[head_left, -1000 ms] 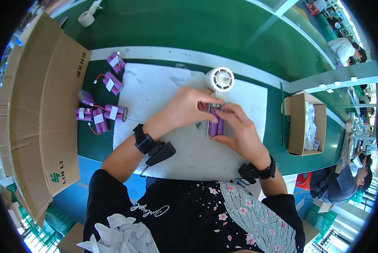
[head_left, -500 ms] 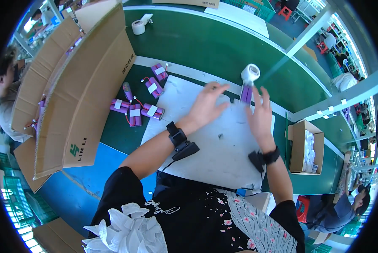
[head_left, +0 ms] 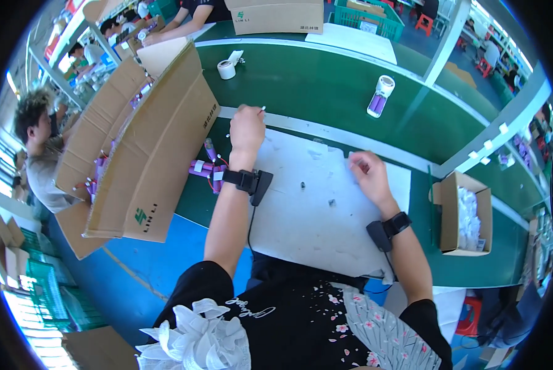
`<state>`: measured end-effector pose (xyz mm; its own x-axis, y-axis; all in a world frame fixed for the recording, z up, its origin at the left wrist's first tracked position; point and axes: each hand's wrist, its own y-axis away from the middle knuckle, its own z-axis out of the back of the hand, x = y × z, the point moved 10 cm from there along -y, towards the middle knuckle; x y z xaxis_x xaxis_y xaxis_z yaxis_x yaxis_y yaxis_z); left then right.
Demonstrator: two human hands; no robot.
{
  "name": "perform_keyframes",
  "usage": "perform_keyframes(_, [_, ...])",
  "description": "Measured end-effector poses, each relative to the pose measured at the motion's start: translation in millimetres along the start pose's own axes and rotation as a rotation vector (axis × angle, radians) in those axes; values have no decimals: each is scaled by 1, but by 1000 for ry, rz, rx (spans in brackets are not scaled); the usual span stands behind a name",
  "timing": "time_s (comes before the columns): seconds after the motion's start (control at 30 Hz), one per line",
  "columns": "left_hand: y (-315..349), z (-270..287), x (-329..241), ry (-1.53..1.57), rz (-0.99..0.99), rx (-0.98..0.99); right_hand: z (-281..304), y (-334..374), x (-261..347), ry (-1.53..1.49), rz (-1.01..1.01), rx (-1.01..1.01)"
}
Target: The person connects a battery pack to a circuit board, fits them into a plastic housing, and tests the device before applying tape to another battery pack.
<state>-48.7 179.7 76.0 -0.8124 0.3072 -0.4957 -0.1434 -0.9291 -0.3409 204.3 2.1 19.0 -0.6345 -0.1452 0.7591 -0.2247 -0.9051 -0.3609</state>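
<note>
My left hand [head_left: 247, 128] is closed, fingers curled down at the far left corner of the white mat [head_left: 313, 228]. A small white connector pokes out by its fingertips, and the purple battery pack under the hand is hidden. Beside the left wrist, several purple battery packs [head_left: 200, 167] with red wires and white labels lie on the green table. My right hand [head_left: 370, 177] hovers over the mat's right side, fingers loosely curled and apart, holding nothing. Beyond the mat, on the green surface, lies a white roll [head_left: 386, 84] with purple cells [head_left: 379, 103] in a pale holder.
A large cardboard box [head_left: 159, 154] with more purple packs stands at left. A small cardboard box [head_left: 450, 216] of white pieces sits at right. Another white roll [head_left: 226, 69] lies far left. Another person's arm [head_left: 178, 31] reaches in at the back beside a carton [head_left: 276, 17].
The white roll with purple cells has moved farther away from me. My left hand went left onto the battery packs; my right hand drew back over the mat. The view has shifted somewhat.
</note>
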Motion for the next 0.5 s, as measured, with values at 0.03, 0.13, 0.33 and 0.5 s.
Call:
perform_keyframes(0.03, [3,13,-25,85,-161,-49,9,0,13,-13,44,-89])
perform_keyframes(0.13, [35,22,-105,419,-586,48,27,1,48,-9,170,-267])
perform_keyframes(0.33, [78,-57,-178,881,-586,831,19,7,35,-68,105,-152])
perform_keyframes(0.5, [15,-95,-162,552,-458,925,21,5,0,-32,-173,-104])
